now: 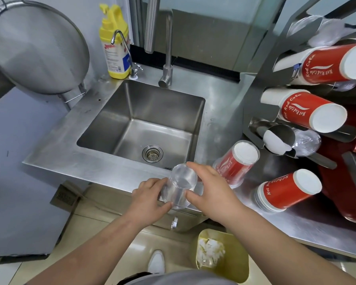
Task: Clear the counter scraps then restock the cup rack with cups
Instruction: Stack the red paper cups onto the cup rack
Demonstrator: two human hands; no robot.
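A stack of clear plastic cups lies on its side over the counter's front edge, base pointing away from me. My left hand grips its open end and my right hand holds its right side. The steel cup rack stands at the right, with red paper cup stacks and clear cups poking out of its slots. Two more red cup stacks stand upside down on the counter beside it.
An empty steel sink with a tall tap lies just behind my hands. A yellow soap bottle and a large mesh strainer are at the back left. A yellow bin with white scraps stands on the floor.
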